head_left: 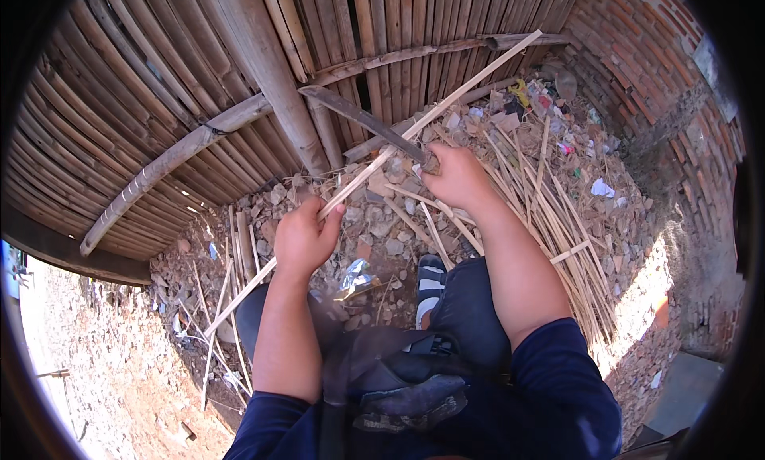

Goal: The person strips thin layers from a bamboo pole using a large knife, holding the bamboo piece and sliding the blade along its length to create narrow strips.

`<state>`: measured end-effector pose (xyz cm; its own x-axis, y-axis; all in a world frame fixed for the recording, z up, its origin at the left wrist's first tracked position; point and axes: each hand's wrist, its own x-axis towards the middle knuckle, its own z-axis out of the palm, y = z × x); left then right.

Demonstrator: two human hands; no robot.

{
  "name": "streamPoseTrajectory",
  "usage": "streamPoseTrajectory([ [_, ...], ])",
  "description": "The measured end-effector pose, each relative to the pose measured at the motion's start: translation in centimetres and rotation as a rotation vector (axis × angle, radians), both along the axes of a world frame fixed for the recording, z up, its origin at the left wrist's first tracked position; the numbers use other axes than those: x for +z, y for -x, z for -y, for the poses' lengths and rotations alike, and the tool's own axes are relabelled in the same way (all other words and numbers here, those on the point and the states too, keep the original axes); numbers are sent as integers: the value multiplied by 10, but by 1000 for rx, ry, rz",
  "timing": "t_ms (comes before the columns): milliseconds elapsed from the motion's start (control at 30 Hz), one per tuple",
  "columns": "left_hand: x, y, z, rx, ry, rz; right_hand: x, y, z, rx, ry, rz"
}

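A long, pale bamboo strip point(476, 79) runs slantwise from low on the left to the upper right. My left hand point(301, 235) is closed round it below its middle, the thumb lying along the strip. In my right hand point(457, 175) is the handle of a machete point(351, 112), its dark, broad blade pointing up and to the left. The blade crosses the strip a little beyond my left hand; whether its edge bites into the strip I cannot tell. Most of the handle is hidden by my fingers.
Many split bamboo strips point(570, 261) lie in a heap by my right arm, with more sticks point(231, 300) to the left. Stony rubble point(382, 233) and litter cover the ground. A bamboo slat wall point(159, 69) stands ahead, and a brick wall point(637, 53) at right.
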<state>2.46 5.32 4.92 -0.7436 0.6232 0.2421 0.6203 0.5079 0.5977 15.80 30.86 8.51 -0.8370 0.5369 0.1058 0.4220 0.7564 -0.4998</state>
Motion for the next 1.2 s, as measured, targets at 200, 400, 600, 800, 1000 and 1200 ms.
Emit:
streamPoseTrajectory([
  [200,3,0,4,-1,-12,53,-6,2,-11,6,9,29],
  [400,2,0,0,-11,-8,22,-12,-8,-32,-157,114,-142],
  [600,0,0,1,-12,-8,13,-9,1,-4,-33,60,-66],
  [800,2,-1,1,-12,-2,20,-13,3,-5,44,37,-38],
  [1000,2,-2,-2,-25,-12,37,-9,-4,-28,-158,172,-12],
  [1200,-2,0,-1,-14,0,21,-12,2,-11,-18,22,-41],
])
